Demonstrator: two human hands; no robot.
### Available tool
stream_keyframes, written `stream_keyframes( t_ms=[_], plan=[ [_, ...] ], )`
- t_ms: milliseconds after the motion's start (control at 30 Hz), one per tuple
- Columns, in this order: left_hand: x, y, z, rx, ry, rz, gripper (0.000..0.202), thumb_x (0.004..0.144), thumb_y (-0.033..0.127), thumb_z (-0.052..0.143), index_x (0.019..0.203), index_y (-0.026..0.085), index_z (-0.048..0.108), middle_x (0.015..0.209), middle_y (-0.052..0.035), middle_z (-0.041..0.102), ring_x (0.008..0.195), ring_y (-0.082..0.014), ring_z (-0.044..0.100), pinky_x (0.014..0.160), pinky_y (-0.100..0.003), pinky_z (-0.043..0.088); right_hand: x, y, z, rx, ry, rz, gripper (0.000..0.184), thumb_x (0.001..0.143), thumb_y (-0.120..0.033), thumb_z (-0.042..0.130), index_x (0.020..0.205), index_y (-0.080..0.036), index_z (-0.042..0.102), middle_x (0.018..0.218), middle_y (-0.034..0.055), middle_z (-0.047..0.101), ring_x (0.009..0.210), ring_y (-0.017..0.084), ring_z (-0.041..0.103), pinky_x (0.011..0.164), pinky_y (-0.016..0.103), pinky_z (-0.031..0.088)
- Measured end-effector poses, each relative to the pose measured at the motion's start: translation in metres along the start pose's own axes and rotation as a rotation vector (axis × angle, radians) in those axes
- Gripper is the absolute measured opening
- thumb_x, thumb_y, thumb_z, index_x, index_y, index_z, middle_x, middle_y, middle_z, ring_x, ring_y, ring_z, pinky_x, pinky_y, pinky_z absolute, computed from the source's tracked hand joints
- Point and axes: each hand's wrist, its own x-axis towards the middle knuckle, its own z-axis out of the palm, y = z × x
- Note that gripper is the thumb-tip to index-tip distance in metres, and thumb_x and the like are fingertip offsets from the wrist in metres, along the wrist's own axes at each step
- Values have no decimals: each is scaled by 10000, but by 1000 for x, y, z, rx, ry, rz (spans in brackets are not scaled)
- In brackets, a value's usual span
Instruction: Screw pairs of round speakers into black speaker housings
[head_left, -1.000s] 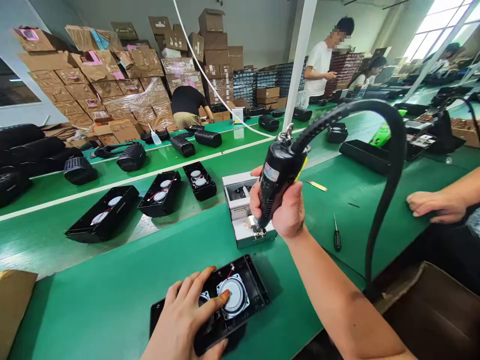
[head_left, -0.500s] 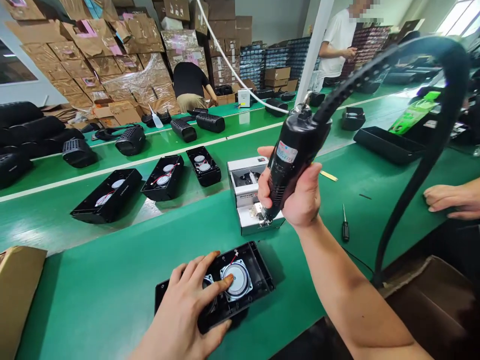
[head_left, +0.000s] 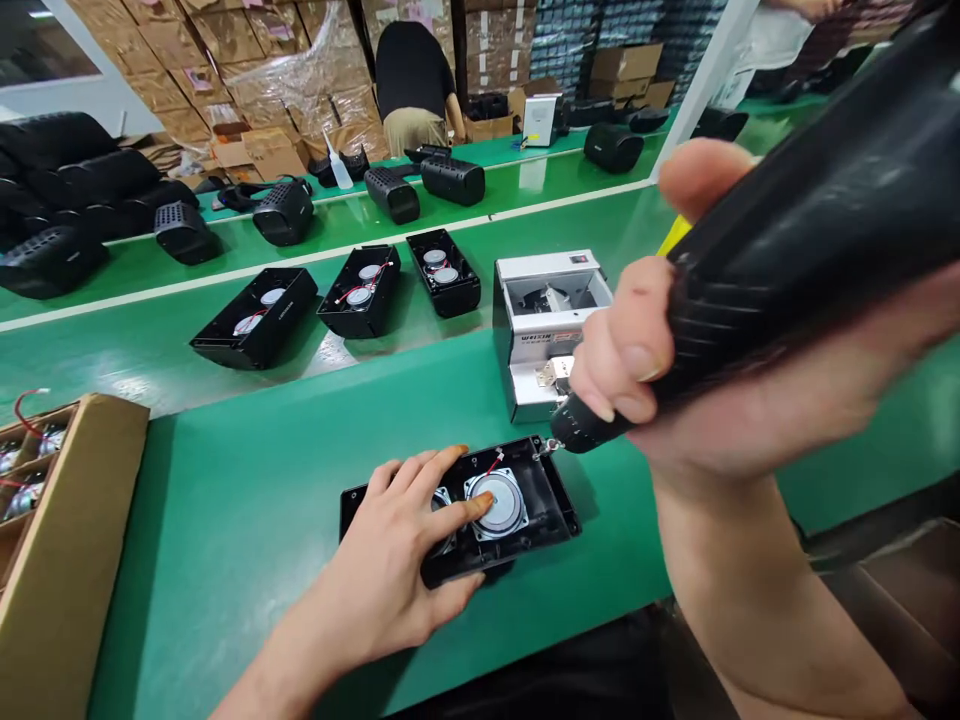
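My left hand (head_left: pixel 401 545) spans a black speaker housing (head_left: pixel 551 510) on the green bench, thumb along the near side and fingers over the far edge. Its index fingertip rests on a round speaker driver (head_left: pixel 501 508) inside; a second driver is mostly covered by the hand. A short red wire with a white plug lies behind the visible driver. In my right hand (head_left: pixel 780 425) is a black electric screwdriver (head_left: pixel 795 250), gripped around its body and tilted. Its tip is at the housing's far right corner; whether a screw sits there I cannot make out.
Just behind the housing stands a white and grey screw feeder (head_left: pixel 551 265). Several open housings (head_left: pixel 255 325) with drivers line the bench behind. A cardboard box (head_left: pixel 105 470) of drivers stands at left. Finished-looking black speakers (head_left: pixel 454 180) and a bending person (head_left: pixel 414 85) are farther back.
My right hand has brought the screwdriver down from above the feeder to the housing's far right corner. My left hand keeps its hold. The view has shifted.
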Motion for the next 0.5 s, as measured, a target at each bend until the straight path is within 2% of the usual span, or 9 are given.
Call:
stream_keyframes(
  t_ms=[100,167,267,400,433,500],
  plan=[
    [0,1,-2,-13,5,-4,509,864,404,694,1366,412,611,1618,20,325,1401,-262,392,1120,-503,309,-3,24,6,126,75,59,613,837,-734,659,1098,-179,669,569,-9,553,409,148,451,354,280,327],
    [2,2,-3,-4,-3,3,524,862,397,695,1378,411,606,1622,16,316,1392,-266,402,1121,-507,312,-7,43,4,220,54,55,594,832,-686,707,1129,-172,674,604,4,567,436,143,457,389,272,330],
    [4,2,-5,12,9,27,519,850,385,706,1363,394,623,1603,-6,343,1355,-273,433,1088,-512,342,-13,64,-2,238,8,20,608,896,-691,622,1189,-159,662,666,21,576,470,134,464,431,258,339],
    [4,1,-6,34,-3,32,500,860,404,703,1354,383,632,1597,-15,352,1358,-277,433,1086,-513,344,-17,78,-7,106,-5,21,647,953,-753,464,1271,-217,637,683,12,548,476,132,459,417,264,365],
    [4,1,-6,44,-13,35,507,867,406,695,1367,383,622,1605,-10,338,1371,-276,422,1094,-513,337,-17,80,-7,73,9,6,642,975,-763,408,1236,-222,635,667,11,532,459,131,452,395,261,354],
    [4,1,-6,68,-16,50,506,882,404,679,1382,377,608,1610,-9,322,1380,-273,412,1090,-509,338,-17,83,-8,15,12,0,643,1011,-749,303,1005,-210,653,645,24,508,448,128,455,383,258,343]
  ],
)
